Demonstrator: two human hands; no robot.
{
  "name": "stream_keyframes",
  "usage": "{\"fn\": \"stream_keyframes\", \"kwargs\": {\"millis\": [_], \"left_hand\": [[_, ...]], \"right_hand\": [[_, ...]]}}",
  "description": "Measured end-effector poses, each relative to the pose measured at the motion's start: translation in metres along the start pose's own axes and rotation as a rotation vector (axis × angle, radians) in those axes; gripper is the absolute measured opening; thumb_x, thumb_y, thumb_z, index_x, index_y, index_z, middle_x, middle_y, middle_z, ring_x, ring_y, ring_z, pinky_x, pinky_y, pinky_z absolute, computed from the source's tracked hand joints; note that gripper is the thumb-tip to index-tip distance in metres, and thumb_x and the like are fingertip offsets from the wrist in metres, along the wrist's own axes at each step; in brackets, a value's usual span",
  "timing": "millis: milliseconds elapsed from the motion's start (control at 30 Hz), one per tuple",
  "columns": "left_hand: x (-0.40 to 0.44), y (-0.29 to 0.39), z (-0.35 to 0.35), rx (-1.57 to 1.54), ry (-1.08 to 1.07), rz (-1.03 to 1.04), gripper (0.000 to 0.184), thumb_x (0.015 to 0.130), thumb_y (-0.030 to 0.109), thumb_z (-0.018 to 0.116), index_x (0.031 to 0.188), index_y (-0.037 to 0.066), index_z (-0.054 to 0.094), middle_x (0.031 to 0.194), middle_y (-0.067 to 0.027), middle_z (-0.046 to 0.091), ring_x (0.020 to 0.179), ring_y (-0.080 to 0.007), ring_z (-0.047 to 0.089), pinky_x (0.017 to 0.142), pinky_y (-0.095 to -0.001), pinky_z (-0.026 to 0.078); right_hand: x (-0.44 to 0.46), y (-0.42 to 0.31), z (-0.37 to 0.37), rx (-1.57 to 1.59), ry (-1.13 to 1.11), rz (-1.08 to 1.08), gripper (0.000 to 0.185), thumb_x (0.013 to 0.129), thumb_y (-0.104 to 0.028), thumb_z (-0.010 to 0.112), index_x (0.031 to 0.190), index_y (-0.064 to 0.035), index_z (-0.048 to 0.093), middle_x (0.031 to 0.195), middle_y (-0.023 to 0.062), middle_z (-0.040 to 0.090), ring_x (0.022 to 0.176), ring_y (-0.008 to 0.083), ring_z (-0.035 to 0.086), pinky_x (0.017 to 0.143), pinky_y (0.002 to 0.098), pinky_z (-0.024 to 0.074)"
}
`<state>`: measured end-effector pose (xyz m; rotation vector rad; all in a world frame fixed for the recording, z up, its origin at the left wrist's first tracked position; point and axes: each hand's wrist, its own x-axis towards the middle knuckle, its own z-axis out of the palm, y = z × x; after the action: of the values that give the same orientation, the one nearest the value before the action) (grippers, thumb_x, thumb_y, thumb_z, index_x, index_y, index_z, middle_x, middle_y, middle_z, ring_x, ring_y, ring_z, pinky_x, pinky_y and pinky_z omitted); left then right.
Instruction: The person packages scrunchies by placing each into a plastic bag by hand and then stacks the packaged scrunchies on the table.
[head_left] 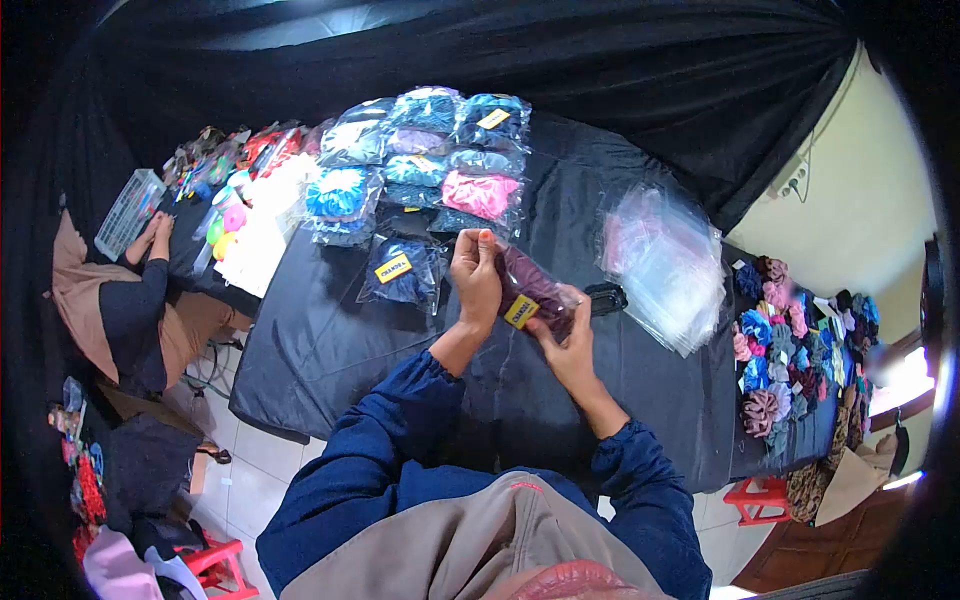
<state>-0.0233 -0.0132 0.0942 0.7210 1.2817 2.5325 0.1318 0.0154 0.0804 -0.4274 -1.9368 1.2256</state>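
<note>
Between my two hands is a maroon scrunchie (528, 278) in a clear plastic bag, with a yellow label on its near side. My left hand (477, 285) grips the upper left end, thumb and fingers pressed together. The lower right part is held by my right hand (569, 340), its thumb beside the label. Just past my right hand lies a black object (607, 298), partly hidden, its kind unclear. Left of my left hand, a bagged dark blue scrunchie (398, 272) with a yellow label rests on the black-covered table (330, 330).
Rows of bagged scrunchies (480, 193) lie at the back. A pile of clear plastic bags (665, 265) is on the right, with many loose scrunchies (775, 350) farther right. At left, another person (135, 310) sits with hands near a plastic basket (130, 213).
</note>
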Motion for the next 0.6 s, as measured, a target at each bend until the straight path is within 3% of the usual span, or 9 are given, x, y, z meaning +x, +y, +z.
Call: {"fn": "stream_keyframes", "kwargs": {"millis": [67, 233, 300, 400, 600], "left_hand": [[0.009, -0.007, -0.005, -0.016, -0.067, 0.003, 0.017, 0.096, 0.019, 0.05, 0.086, 0.006, 0.051, 0.075, 0.002, 0.053, 0.07, -0.0041, 0.048, 0.064, -0.0193, 0.04], [0.046, 0.019, -0.031, 0.069, -0.31, -0.151, 0.012, 0.094, 0.017, 0.052, 0.092, 0.005, 0.052, 0.082, -0.0003, 0.059, 0.073, -0.0058, 0.053, 0.065, -0.0199, 0.043], [0.066, 0.041, -0.047, 0.204, -0.222, 0.022, 0.013, 0.093, 0.016, 0.053, 0.1, 0.006, 0.051, 0.085, -0.0025, 0.062, 0.074, -0.0067, 0.056, 0.064, -0.0205, 0.044], [0.083, 0.086, -0.071, 0.229, -0.027, 0.09, 0.017, 0.093, 0.017, 0.053, 0.106, 0.007, 0.049, 0.093, -0.0068, 0.065, 0.078, -0.0093, 0.059, 0.067, -0.0214, 0.045], [0.089, 0.126, -0.095, 0.296, 0.072, 0.174, 0.025, 0.093, 0.021, 0.053, 0.113, 0.008, 0.043, 0.097, -0.0086, 0.065, 0.084, -0.0116, 0.06, 0.069, -0.0227, 0.045]], "right_hand": [[0.008, -0.002, 0.002, 0.131, 0.111, 0.012, 0.056, 0.084, -0.002, 0.064, 0.129, -0.0036, 0.031, 0.112, 0.0105, 0.054, 0.102, 0.0166, 0.056, 0.089, 0.0279, 0.0441], [0.036, -0.018, 0.003, 0.414, 0.179, 0.068, 0.051, 0.085, -0.003, 0.063, 0.127, -0.0049, 0.034, 0.109, 0.0123, 0.059, 0.099, 0.0165, 0.058, 0.085, 0.0278, 0.0471], [0.044, -0.016, 0.01, 0.491, 0.184, 0.104, 0.047, 0.085, -0.004, 0.063, 0.125, -0.0041, 0.036, 0.107, 0.0119, 0.06, 0.097, 0.016, 0.059, 0.083, 0.0275, 0.0481], [0.052, -0.004, 0.033, 0.709, 0.084, 0.309, 0.03, 0.085, -0.012, 0.065, 0.108, -0.002, 0.048, 0.096, 0.0066, 0.062, 0.089, 0.0134, 0.06, 0.081, 0.0272, 0.0477], [0.067, 0.017, 0.11, 0.784, -0.045, 0.558, 0.037, 0.084, -0.011, 0.066, 0.112, -0.001, 0.044, 0.099, 0.0088, 0.057, 0.086, 0.0145, 0.059, 0.073, 0.0289, 0.0507]]}}
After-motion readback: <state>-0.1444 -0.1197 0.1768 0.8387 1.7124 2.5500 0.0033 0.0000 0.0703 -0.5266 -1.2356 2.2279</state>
